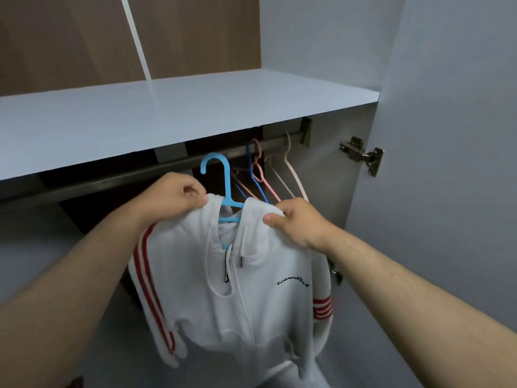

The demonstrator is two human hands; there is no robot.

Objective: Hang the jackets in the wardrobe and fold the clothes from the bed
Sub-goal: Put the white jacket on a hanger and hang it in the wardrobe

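both arms reach forward. the left hand (179, 196) and right hand (296, 222) each pinch a shoulder of the white jacket (246, 289). it has red stripes and sits on a blue hanger (223, 186).

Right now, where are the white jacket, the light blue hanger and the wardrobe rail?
white jacket (268, 309): head view, on its front panel below the lettering.
light blue hanger (228, 186): head view, on the stem below its hook.
wardrobe rail (273, 141): head view, on the bare bar between hanging hooks.
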